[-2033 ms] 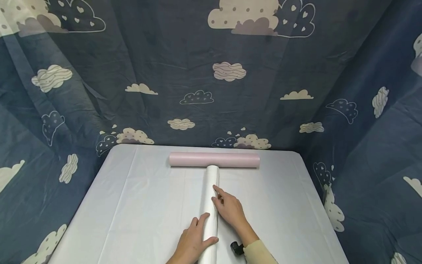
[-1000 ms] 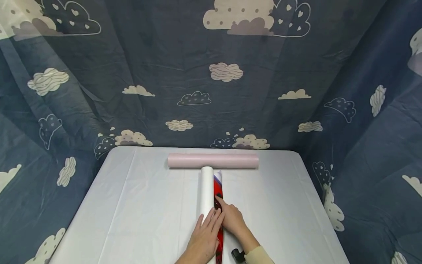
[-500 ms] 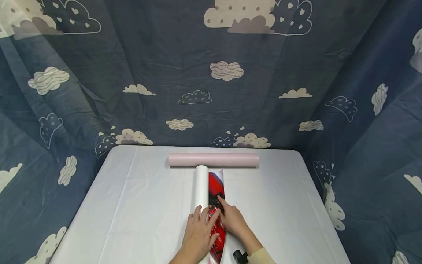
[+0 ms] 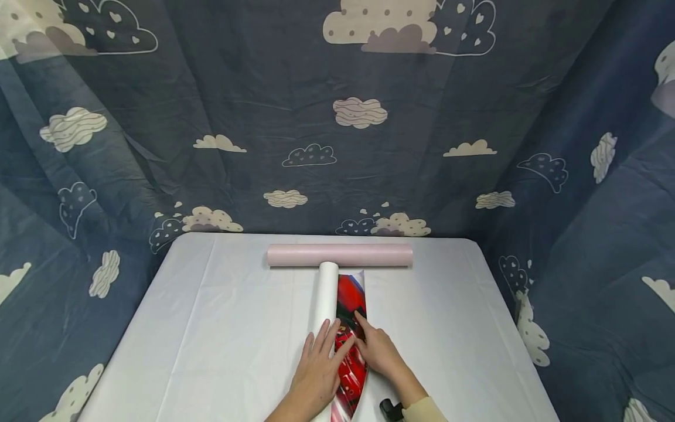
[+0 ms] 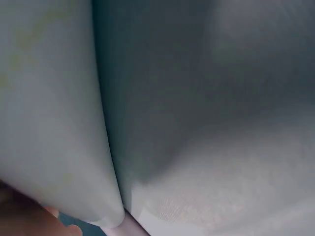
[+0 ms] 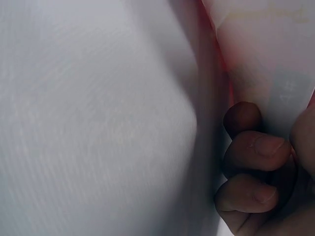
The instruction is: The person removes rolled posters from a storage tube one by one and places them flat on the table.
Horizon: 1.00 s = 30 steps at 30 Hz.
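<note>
A rolled poster (image 4: 326,293) lies lengthwise on the white table, its white back outward. Along its right side a strip of glossy red and black print (image 4: 350,293) is unrolled, and its right edge curls up. With fingers spread and straight, my left hand (image 4: 315,375) rests over the roll and the print's left part. My right hand (image 4: 381,354) holds the loose edge, index finger stretched across the printed face. The right wrist view shows its other fingers (image 6: 256,152) curled beside the sheet's pale underside. White roll surface (image 5: 54,118) fills the left part of the left wrist view.
A pale pink roll (image 4: 340,255) lies crosswise at the table's (image 4: 237,328) far edge, just beyond the poster's end. A dark blue cloud-patterned curtain (image 4: 295,76) hangs behind and on both sides. A small black device (image 4: 391,410) sits at my right wrist.
The poster has gone from fully rolled to a widening printed strip on its right side. My left hand has shifted from gripping the roll to lying across it. My right hand has moved slightly right.
</note>
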Available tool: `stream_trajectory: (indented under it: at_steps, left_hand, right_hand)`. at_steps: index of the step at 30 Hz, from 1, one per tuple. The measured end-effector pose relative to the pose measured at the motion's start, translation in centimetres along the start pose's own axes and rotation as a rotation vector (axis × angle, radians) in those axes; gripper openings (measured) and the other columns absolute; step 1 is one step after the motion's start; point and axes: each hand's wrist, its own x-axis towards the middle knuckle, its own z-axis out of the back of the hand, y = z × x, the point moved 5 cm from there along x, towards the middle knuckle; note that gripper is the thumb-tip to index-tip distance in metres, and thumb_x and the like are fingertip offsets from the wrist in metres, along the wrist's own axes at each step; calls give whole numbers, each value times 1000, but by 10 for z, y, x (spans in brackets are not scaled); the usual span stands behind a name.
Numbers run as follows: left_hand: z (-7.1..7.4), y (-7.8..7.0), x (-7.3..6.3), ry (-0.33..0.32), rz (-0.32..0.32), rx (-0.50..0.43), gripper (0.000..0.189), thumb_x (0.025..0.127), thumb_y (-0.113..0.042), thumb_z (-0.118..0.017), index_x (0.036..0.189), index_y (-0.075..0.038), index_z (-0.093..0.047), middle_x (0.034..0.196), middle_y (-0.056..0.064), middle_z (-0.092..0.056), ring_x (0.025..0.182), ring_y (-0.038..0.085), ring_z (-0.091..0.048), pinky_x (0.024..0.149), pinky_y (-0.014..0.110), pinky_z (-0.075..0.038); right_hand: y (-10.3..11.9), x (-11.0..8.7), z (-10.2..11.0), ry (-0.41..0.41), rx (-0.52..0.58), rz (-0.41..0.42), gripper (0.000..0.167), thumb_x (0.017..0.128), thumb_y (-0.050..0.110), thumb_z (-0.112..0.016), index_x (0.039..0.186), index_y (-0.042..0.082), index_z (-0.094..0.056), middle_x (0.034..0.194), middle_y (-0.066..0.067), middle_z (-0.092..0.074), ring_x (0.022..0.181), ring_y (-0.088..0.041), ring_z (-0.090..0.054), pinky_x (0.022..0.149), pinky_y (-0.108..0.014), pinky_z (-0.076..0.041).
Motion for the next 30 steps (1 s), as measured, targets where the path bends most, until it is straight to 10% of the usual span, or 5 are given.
stream_trajectory:
  at_steps: [13,30]
  left_hand:
    - [-2,4,1,100,-12,-21,57,104,-27,-58,159,-19,-48,161,5,-53,159,28,-35,123,59,-37]
    - [9,11,2,-141,50,61,61,83,-40,-83,140,-25,-65,138,7,-58,135,36,-49,98,44,-52]
  right_hand:
    - [-7,2,9,15,12,-9,64,97,14,-75,155,4,-51,124,-28,-74,105,-41,-74,96,-59,-58]
    - [-31,1,26,37,3,-68,62,98,16,-75,156,11,-52,133,-26,-71,114,-44,-71,101,-62,-54]
